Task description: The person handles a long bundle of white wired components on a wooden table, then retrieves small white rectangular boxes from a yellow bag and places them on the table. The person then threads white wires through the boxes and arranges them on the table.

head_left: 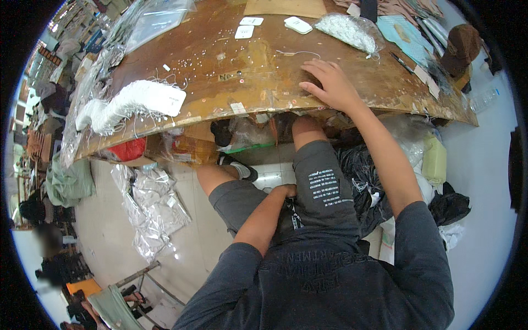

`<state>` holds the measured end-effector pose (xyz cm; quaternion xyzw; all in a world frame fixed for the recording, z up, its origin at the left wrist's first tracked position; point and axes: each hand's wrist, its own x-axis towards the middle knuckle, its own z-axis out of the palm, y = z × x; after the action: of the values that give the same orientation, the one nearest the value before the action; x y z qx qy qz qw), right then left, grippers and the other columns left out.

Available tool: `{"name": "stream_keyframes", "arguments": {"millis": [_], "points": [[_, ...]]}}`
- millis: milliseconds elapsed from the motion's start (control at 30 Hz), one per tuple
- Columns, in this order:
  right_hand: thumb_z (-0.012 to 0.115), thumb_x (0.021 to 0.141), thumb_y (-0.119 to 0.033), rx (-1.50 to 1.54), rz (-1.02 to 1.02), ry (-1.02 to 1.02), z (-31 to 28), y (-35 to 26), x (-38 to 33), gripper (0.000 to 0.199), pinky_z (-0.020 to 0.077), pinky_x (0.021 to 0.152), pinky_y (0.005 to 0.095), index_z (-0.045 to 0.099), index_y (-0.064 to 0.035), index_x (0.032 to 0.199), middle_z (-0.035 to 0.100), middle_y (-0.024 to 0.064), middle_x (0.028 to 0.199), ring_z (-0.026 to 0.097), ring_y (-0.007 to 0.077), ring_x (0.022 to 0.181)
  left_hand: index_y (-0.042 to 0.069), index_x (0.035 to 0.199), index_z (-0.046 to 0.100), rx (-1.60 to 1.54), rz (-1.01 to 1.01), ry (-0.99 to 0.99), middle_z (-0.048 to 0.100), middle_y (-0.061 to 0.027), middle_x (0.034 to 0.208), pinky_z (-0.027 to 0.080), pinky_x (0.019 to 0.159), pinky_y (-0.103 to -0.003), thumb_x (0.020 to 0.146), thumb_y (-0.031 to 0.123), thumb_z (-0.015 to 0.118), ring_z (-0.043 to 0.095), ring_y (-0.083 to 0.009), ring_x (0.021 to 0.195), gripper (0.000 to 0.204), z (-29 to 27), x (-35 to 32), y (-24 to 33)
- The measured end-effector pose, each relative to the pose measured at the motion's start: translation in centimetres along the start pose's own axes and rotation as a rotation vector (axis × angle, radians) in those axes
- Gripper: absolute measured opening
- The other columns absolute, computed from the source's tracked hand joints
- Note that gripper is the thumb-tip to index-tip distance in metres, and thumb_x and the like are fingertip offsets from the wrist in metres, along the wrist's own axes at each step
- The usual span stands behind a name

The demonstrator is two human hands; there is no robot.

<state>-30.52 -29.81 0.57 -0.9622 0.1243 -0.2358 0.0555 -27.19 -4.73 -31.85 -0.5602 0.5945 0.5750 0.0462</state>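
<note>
From the person's head, the left fisheye camera looks steeply down, close above the dark T-shirt (335, 297) and grey shorts (324, 187), facing the surface (269, 55) across its near edge.

Thin white string (301, 53): loose, slightly curved, lying flat near the middle of the worktop (212, 91). White tag stack (137, 100): long, curving, strings trailing, at the worktop's near-left edge.
</note>
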Motion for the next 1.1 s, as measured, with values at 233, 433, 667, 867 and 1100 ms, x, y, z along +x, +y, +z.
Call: {"name": "stream_keyframes", "arguments": {"millis": [233,433,667,867,1100], "points": [[0.062,0.091,-0.043,0.073,0.001,0.04,0.3,0.3,-0.2,0.048,0.0402,0.104,0.0425,0.063,-0.0037,0.119,0.059,0.0157,0.129,0.055,0.0335,0.119,0.0,0.112,0.064,-0.071,-0.231,0.576,0.064,-0.0212,0.119,0.048,0.094,-0.047,0.092,0.031,0.049,0.06,-0.039,0.114,0.04,-2.9,-4.9,1.3],[0.065,0.088,-0.039,-0.007,0.016,-0.034,-0.3,-1.1,0.5,0.048,0.0342,0.107,0.0528,0.062,-0.0041,0.121,0.06,0.0147,0.127,0.052,0.0348,0.124,0.003,0.094,0.065,0.006,-0.003,1.802,0.066,-0.0152,0.092,0.051,0.081,-0.044,0.089,0.018,0.06,0.063,-0.0368,0.088,0.017,-12.2,-18.9,8.1],[0.064,0.087,-0.025,0.1,-0.194,-0.053,3.5,-6.7,7.8,0.049,0.0259,0.115,0.0534,0.054,-0.0013,0.129,0.052,0.0166,0.138,0.042,0.037,0.135,-0.001,0.107,0.06,0.367,0.166,1.79,0.061,-0.0189,0.108,0.045,0.093,-0.046,0.089,0.017,0.06,0.058,-0.0377,0.102,0.025,-25.6,-25.9,10.8],[0.057,0.083,-0.017,0.279,0.067,-0.305,4.7,-8.3,10.2,0.061,0.0245,0.118,0.0486,0.044,0.0032,0.139,0.037,0.0177,0.152,0.033,0.0389,0.141,-0.004,0.128,0.05,0.233,-0.019,1.542,0.051,-0.024,0.132,0.034,0.112,-0.05,0.094,0.025,0.054,0.042,-0.0402,0.132,0.046,-26.7,-24.2,9.6],[0.057,0.085,-0.022,0.149,0.069,-0.416,4.9,-7.8,10.3,0.062,0.0248,0.115,0.0547,0.043,0.003,0.14,0.038,0.0209,0.15,0.031,0.0438,0.141,-0.003,0.135,0.047,0.172,-0.017,1.38,0.043,-0.0239,0.144,0.027,0.115,-0.05,0.097,0.034,0.048,0.035,-0.0396,0.139,0.053,-27.2,-25.5,9.8]]}}
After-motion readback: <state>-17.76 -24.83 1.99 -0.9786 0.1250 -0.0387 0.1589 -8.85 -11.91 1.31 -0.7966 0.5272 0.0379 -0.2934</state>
